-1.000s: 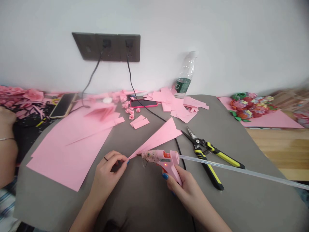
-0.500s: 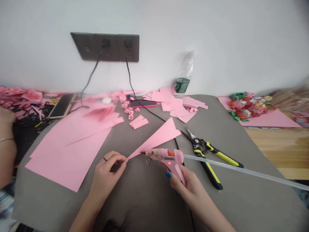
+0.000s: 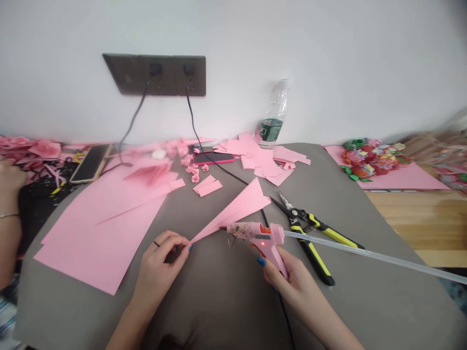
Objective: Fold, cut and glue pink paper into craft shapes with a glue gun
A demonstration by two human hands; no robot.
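Between thumb and fingertips, my left hand (image 3: 162, 260) pinches the narrow tip of a folded pink paper cone (image 3: 235, 206), whose wide end points away to the right. My right hand (image 3: 288, 274) is wrapped round the handle of a pink glue gun (image 3: 257, 233) with its red light lit. The gun's nozzle is at the lower edge of the cone, part way up from the tip. A long clear glue stick (image 3: 365, 253) runs out of the gun's back to the right. Black-and-yellow shears (image 3: 304, 218) lie opened behind the glue stick.
Large pink sheets (image 3: 98, 243) lie on the left. Small paper flowers (image 3: 195, 172), a pink-edged phone (image 3: 213, 158), paper scraps (image 3: 255, 155) and a bottle (image 3: 273, 119) stand along the back. A cord (image 3: 226, 170) crosses the table. Another person's arm (image 3: 9, 228) is at far left.
My right hand has drawn the glue gun rightward along the paper edge, away from the tip. My left hand keeps its pinch. The whole view has shifted slightly.
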